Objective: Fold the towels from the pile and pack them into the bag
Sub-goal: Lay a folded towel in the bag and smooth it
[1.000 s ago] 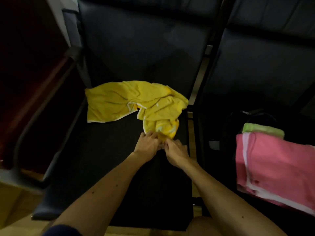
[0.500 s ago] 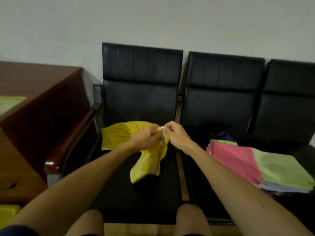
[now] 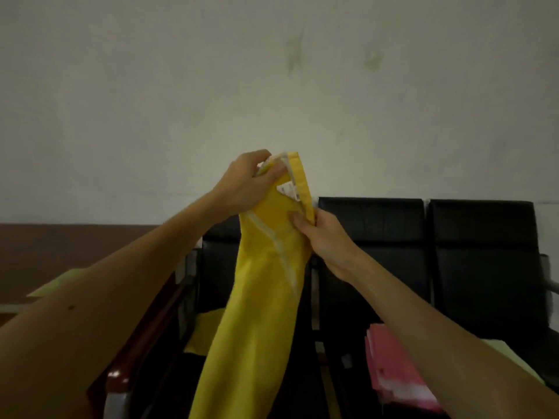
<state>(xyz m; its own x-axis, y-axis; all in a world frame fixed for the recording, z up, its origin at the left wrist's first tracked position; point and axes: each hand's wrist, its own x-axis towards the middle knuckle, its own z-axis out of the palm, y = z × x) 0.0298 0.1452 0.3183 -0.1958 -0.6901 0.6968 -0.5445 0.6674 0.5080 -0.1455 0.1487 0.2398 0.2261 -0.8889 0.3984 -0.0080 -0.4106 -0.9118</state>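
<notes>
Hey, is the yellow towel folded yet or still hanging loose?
Not folded. The yellow towel hangs in a long bunched drape, the left hand pinching its top corner, the right hand gripping an edge lower down.

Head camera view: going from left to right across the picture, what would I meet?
Wooden desk → left hand → yellow towel, held up by both hands → right hand → pink towels on the seat → rightmost black chair.

head cam | faces forward – toward wall [image 3: 272, 86] | hands close
</notes>
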